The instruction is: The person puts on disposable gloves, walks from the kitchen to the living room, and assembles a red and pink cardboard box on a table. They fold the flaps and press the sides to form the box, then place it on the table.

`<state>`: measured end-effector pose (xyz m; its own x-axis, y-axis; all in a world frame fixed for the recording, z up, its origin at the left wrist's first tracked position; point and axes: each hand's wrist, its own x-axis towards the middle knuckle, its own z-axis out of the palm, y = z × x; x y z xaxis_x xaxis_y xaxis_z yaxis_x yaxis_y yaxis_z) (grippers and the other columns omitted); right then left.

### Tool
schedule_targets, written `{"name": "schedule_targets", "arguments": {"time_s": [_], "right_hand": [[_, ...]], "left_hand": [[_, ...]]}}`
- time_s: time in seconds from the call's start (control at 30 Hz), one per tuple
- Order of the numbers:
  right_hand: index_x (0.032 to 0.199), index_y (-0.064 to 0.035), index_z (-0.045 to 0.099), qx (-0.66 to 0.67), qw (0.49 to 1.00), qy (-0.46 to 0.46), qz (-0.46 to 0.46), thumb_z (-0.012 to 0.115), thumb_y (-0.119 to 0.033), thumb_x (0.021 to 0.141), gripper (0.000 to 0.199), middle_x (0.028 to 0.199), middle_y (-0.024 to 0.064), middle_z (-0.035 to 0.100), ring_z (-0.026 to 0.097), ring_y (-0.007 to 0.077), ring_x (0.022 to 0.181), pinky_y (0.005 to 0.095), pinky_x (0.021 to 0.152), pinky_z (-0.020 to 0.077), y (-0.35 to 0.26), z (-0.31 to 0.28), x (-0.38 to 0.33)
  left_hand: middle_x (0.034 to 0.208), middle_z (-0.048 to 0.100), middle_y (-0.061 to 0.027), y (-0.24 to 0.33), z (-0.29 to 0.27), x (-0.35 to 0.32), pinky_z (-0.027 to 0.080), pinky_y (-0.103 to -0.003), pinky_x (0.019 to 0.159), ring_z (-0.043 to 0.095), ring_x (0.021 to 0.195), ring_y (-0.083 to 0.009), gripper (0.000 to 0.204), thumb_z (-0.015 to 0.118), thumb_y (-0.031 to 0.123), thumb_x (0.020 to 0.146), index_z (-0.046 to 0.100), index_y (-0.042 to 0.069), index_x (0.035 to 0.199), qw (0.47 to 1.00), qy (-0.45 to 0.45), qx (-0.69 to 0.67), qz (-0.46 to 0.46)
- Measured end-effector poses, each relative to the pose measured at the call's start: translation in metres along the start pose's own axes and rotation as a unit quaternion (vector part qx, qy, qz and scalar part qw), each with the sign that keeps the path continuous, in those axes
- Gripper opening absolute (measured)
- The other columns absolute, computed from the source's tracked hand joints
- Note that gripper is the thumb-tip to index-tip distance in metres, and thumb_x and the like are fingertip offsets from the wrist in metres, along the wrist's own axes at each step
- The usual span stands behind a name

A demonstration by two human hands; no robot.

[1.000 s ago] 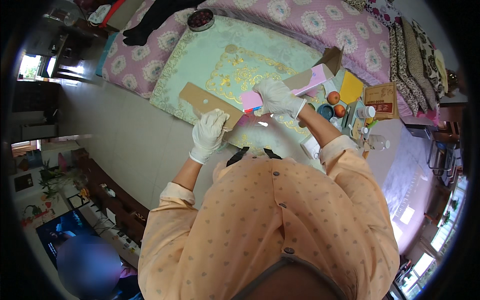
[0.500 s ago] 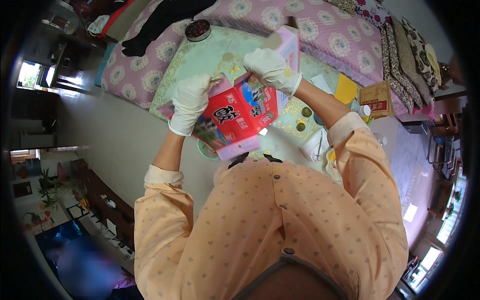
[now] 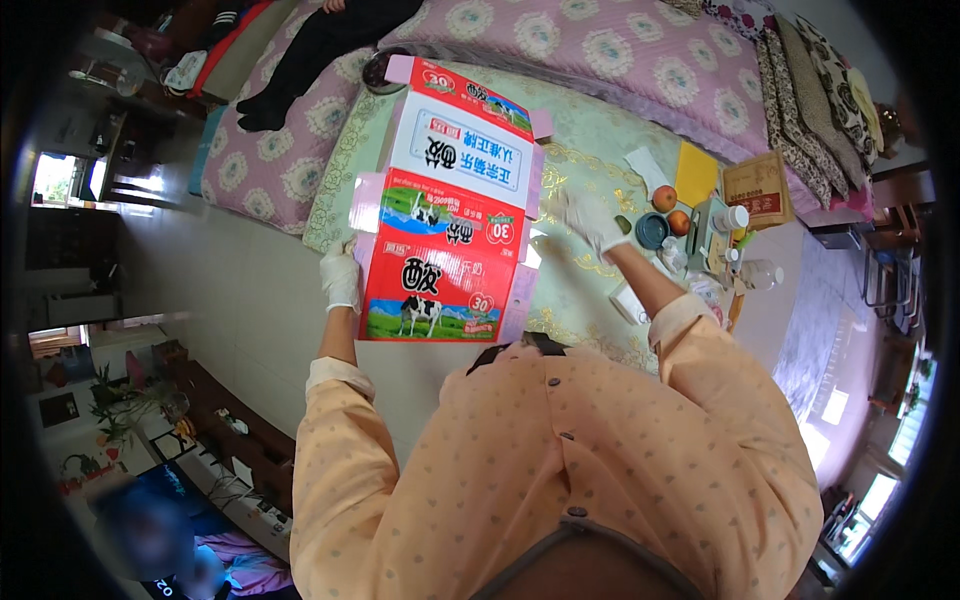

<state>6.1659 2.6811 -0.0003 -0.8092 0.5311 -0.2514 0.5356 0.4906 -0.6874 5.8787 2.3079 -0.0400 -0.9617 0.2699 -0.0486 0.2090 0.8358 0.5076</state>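
Observation:
A flattened milk-drink carton (image 3: 440, 262), mostly red with cow pictures and one white panel, lies unfolded on a patterned green table covering (image 3: 585, 130). My left hand (image 3: 341, 277), in a white glove, is closed at the carton's left edge, on a side flap. Its fingertips are partly hidden there. My right hand (image 3: 592, 222), gloved too, is off the carton to its right, with fingers stretched out and somewhat blurred. It holds nothing and is nearest to a green fruit (image 3: 623, 224) and a dark round container (image 3: 652, 231).
On the table's right stand apples (image 3: 663, 198), a yellow board (image 3: 696, 175), a brown paper package (image 3: 756, 190), a white-capped bottle (image 3: 735, 217) and a clear bottle (image 3: 763, 274). A bowl (image 3: 380, 72) sits beyond the carton. Another person's legs (image 3: 320, 65) rest on the flowered sofa.
The carton, folded and raised between both hands before, is now spread flat on the table. My right hand has let go and moved right; my left hand has moved down and left.

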Motion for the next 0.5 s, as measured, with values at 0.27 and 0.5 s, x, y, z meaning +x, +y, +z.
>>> {"name": "schedule_targets", "arguments": {"time_s": [0.27,0.5], "right_hand": [[0.093,-0.0011,0.072,0.104,0.969,-0.126,0.187,0.071,-0.05,0.081,0.05,0.089,0.0167,0.072,0.067,0.0269,0.079,0.0398,0.075,0.0512,0.103,0.129,-0.024],[0.11,0.0016,0.07,0.038,0.925,0.006,0.378,0.07,-0.056,0.079,0.065,0.104,0.0233,0.071,0.07,0.0345,0.094,0.0399,0.085,0.0531,0.138,0.155,-0.067]], "left_hand": [[0.099,0.068,-0.0259,-0.067,0.044,-0.01,0.05,-0.046,0.076,0.067,0.089,-0.0397,0.023,0.063,0.022,0.091,0.069,0.001,0.096,0.98,-0.059,0.004,-0.189],[0.088,0.07,-0.0148,-0.083,0.088,-0.048,0.05,-0.042,0.064,0.053,0.074,-0.0164,0.02,0.068,0.016,0.09,0.068,-0.002,0.098,0.934,-0.072,-0.072,-0.343]]}}
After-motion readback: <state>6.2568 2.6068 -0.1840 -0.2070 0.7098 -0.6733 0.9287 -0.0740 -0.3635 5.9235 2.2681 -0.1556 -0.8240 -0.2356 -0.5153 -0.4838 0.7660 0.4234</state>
